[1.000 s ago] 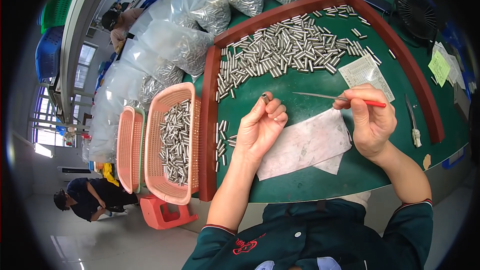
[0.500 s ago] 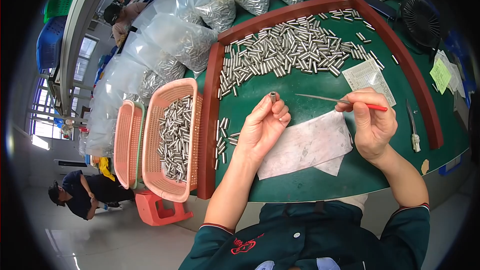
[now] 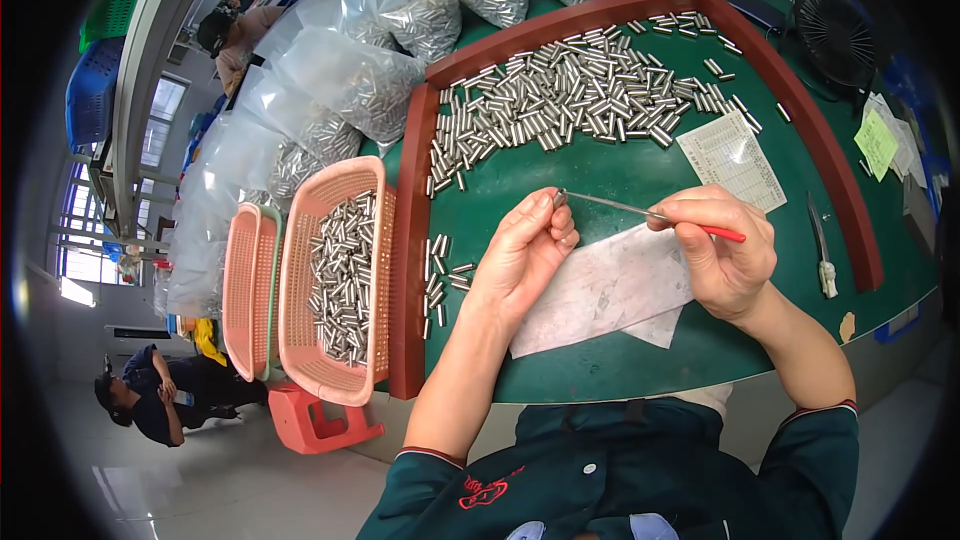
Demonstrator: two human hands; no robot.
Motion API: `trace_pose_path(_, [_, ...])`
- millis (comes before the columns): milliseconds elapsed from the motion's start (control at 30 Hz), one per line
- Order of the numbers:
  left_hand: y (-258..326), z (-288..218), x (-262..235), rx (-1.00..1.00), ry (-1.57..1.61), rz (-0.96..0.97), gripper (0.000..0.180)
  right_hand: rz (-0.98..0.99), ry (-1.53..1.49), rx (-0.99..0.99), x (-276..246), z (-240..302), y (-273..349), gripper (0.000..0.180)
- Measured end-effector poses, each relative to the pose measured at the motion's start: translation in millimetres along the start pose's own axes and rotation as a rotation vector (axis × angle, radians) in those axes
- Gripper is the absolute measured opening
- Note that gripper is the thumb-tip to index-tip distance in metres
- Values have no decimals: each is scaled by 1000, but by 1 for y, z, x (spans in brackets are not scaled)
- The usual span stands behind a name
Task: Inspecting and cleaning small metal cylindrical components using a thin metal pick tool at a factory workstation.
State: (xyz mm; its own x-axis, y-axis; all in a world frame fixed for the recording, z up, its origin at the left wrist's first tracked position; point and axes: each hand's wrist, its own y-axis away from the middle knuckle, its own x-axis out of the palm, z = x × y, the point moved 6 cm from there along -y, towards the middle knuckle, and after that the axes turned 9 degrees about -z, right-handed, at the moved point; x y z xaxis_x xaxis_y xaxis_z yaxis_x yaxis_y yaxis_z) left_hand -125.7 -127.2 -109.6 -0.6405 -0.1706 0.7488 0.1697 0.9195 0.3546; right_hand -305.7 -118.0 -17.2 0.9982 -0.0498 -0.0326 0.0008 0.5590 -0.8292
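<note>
My left hand (image 3: 522,252) is closed on a small metal sleeve (image 3: 560,197), whose end sticks up between thumb and forefinger. In my right hand (image 3: 728,258) is a thin needle file (image 3: 618,206) with a red handle, gripped like a pen. The file's tip meets the end of the sleeve; how far it goes in, I cannot tell. Under both hands lies a stained whitish cloth (image 3: 590,295) on the green tabletop (image 3: 480,360). Beyond them spreads a heap of similar metal sleeves (image 3: 560,100).
A dark red wooden rim (image 3: 408,290) borders the work area. To the left stand a pink basket of sleeves (image 3: 290,310) and full plastic bags (image 3: 350,90). A printed sheet (image 3: 735,165), a pointed tool (image 3: 824,250) and a black fan (image 3: 835,35) are at right.
My right hand has moved left, bringing the file's tip from apart to the end of the sleeve. The sleeve in my left hand has tipped toward the file.
</note>
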Motion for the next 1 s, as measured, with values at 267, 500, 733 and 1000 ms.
trace_pose_path(267, [1,2,2,7,-52,12,11,29,43,-78,2,4,-1,13])
trace_pose_path(500, [1,2,3,-7,-61,17,11,39,32,-118,4,8,-1,12])
trace_pose_path(733, [3,3,3,7,-140,2,11,39,85,-96,-1,9,-3,15])
trace_pose_path(1000, [2,-4,0,80,-137,-39,13,57,77,-78,3,4,-2,13])
